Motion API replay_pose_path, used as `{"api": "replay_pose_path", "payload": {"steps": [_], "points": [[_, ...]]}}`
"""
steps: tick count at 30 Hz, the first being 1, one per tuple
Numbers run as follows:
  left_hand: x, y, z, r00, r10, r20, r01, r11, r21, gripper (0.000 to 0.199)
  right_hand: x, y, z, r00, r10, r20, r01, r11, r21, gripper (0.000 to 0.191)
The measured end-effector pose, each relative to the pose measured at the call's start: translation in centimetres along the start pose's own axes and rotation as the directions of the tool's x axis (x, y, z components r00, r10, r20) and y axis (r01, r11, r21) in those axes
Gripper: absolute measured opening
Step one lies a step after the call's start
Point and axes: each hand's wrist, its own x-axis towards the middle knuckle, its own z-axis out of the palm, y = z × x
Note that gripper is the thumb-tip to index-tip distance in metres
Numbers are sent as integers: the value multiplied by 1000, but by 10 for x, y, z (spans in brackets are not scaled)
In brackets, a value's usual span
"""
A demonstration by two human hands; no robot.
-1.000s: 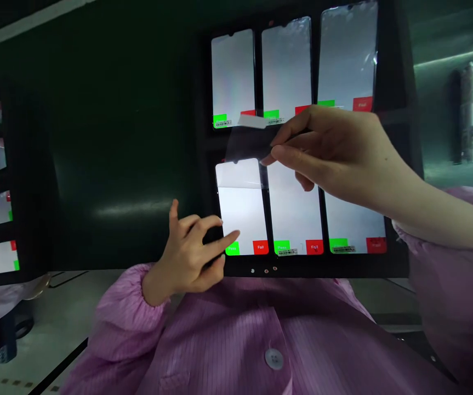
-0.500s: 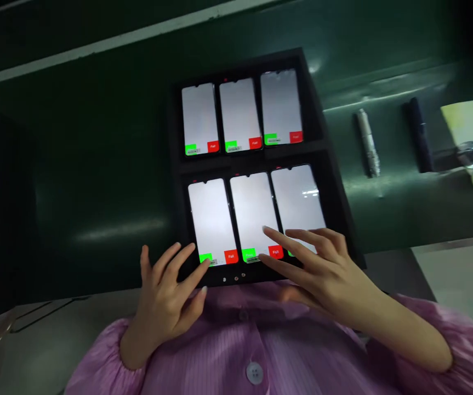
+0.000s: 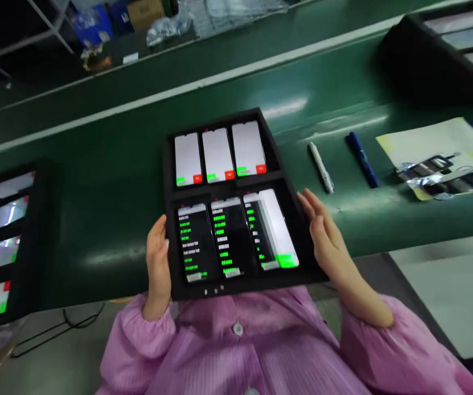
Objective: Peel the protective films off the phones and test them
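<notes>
A black phone tray (image 3: 187, 193) lies before me, its near edge close to my body. Its far row holds phones with white screens (image 3: 217, 151) and green and red corner buttons. In the near row, the left phone (image 3: 197, 241) and the middle phone (image 3: 232, 236) show dark test lists. The right phone (image 3: 275, 225) shows a half-white, half-dark screen. My left hand (image 3: 159, 258) is closed against the tray's left side. Along the right side my right hand (image 3: 322, 233) grips the tray, fingers together. Fingertips under the tray are hidden.
Another black tray of phones (image 3: 22, 230) lies at the left. To the right are a white pen (image 3: 321, 167), a blue marker (image 3: 362, 159) and foil-wrapped parts (image 3: 445, 175) on yellowish paper (image 3: 429, 134). A black case (image 3: 421, 60) stands far right.
Both hands have left the near-row screens and moved out to the tray's sides. The near-row left and middle screens changed from white to dark lists; the right one partly. The view has shifted.
</notes>
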Motion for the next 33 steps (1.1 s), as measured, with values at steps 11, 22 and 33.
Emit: {"api": "replay_pose_path", "payload": {"steps": [11, 22, 33], "points": [[147, 53, 7, 861, 154, 485, -420, 753, 507, 31, 131, -13, -23, 909, -320, 265, 399, 852, -338, 30], [220, 43, 70, 848, 40, 529, -419, 662, 621, 47, 245, -11, 41, 860, -330, 390, 499, 708, -500, 37], [221, 51, 60, 836, 94, 540, -487, 579, 654, 54, 223, -33, 27, 758, -527, 383, 633, 737, -238, 22]]}}
